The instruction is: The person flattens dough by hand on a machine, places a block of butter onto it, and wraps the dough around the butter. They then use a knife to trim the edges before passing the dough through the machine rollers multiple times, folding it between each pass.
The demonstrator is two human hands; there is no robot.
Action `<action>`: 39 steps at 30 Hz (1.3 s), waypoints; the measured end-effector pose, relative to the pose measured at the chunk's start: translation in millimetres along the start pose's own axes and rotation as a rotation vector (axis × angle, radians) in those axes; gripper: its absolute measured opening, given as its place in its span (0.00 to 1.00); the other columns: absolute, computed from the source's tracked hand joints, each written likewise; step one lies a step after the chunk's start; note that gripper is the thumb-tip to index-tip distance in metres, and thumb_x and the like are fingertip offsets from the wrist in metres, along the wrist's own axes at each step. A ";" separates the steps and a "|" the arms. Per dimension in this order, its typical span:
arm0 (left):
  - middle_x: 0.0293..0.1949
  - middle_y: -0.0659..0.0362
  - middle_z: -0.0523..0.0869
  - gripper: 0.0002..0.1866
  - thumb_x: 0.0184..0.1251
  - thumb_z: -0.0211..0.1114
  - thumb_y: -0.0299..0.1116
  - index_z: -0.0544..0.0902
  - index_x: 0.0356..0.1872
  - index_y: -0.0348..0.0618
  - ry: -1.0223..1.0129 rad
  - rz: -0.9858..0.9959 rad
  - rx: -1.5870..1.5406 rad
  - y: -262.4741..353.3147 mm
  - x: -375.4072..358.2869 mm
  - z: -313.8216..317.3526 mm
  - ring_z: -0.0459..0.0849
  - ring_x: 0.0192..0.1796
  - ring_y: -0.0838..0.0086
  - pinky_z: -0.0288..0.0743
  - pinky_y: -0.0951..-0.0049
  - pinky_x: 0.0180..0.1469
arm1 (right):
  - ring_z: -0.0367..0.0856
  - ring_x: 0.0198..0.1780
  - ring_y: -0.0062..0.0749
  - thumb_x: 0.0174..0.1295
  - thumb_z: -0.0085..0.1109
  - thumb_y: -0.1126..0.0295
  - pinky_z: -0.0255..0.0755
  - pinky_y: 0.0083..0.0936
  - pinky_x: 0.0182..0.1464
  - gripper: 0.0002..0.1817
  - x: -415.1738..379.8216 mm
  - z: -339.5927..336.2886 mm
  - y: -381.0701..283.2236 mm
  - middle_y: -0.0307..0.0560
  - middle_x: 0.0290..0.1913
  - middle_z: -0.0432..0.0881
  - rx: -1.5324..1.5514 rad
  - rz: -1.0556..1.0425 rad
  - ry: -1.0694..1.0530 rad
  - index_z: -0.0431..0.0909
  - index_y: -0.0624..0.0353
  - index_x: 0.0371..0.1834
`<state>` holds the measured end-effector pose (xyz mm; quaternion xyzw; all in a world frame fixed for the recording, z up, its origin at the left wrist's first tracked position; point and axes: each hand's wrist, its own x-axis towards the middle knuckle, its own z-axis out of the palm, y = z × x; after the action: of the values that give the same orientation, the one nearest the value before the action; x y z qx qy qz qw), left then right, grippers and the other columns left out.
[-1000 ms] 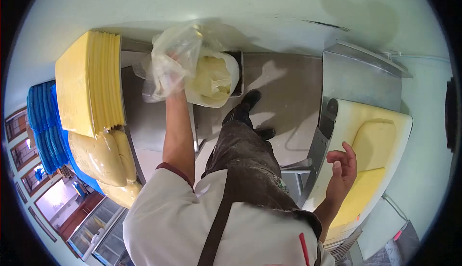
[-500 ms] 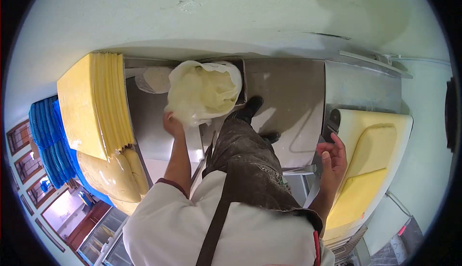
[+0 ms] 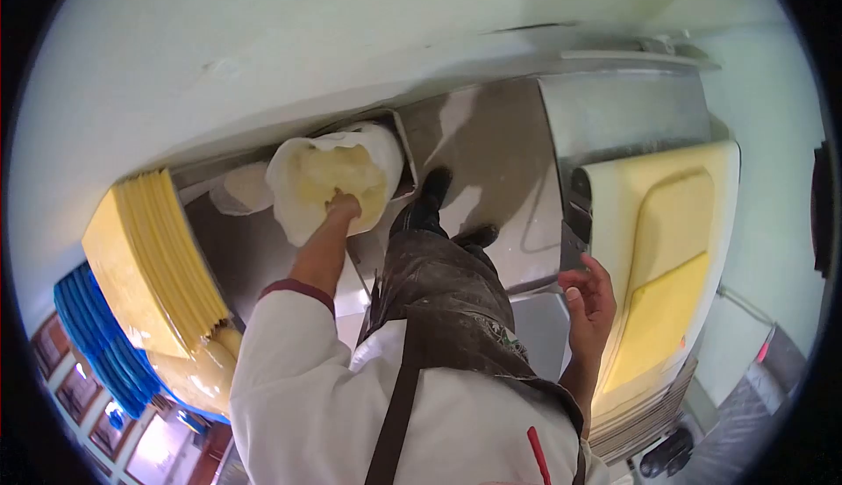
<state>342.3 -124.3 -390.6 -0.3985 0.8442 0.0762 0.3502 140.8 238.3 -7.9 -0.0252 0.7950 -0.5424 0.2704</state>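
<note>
My left hand (image 3: 344,206) reaches into the mouth of a white bag (image 3: 294,209) that holds pale yellow powder (image 3: 338,169). Its fingertips are partly hidden at the powder, so what they hold, if anything, does not show. My right hand (image 3: 589,305) hangs in the air beside the yellow dough sheet (image 3: 671,248), fingers loosely bent and apart, with nothing in it. The bag stands in a dark-edged bin (image 3: 405,147) against the wall.
A smaller bag (image 3: 243,189) lies left of the white bag. Stacked yellow sheets (image 3: 153,266) and blue folded material (image 3: 101,336) are at the left. A metal surface (image 3: 623,112) is at the upper right. My shoes (image 3: 436,185) stand on the floor near the bin.
My left hand has moved from the bag's outer edge into its opening, and the bag's mouth is spread wider. The view has shifted and turned. My right hand stays beside the dough sheet.
</note>
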 end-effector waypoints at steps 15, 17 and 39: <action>0.36 0.59 0.83 0.12 0.71 0.54 0.34 0.79 0.47 0.39 -0.157 1.071 -0.559 268.6 -198.2 -358.9 0.80 0.35 0.81 0.72 0.80 0.34 | 0.76 0.56 0.48 0.60 0.63 0.67 0.71 0.41 0.55 0.24 -265.9 -205.4 186.2 0.59 0.53 0.77 -0.371 0.409 1.507 0.72 0.66 0.57; 0.40 0.60 0.82 0.13 0.72 0.55 0.33 0.78 0.51 0.38 -0.072 1.368 -0.601 355.2 -281.2 -354.8 0.80 0.42 0.80 0.73 0.79 0.42 | 0.73 0.58 0.56 0.60 0.62 0.65 0.66 0.45 0.60 0.29 -308.3 -209.6 236.8 0.66 0.56 0.74 -0.551 0.689 1.631 0.66 0.70 0.61; 0.41 0.48 0.85 0.22 0.65 0.56 0.52 0.85 0.39 0.42 -0.113 2.285 0.456 772.7 -718.5 68.9 0.82 0.47 0.52 0.74 0.56 0.52 | 0.77 0.56 0.35 0.66 0.52 0.77 0.76 0.32 0.56 0.20 -322.9 -272.9 292.8 0.49 0.56 0.76 1.450 -0.003 1.851 0.65 0.63 0.62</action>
<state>131.8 867.2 -89.7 0.6698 0.6891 0.2113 0.1785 365.5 697.7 -62.0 0.5373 0.1939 -0.6798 -0.4599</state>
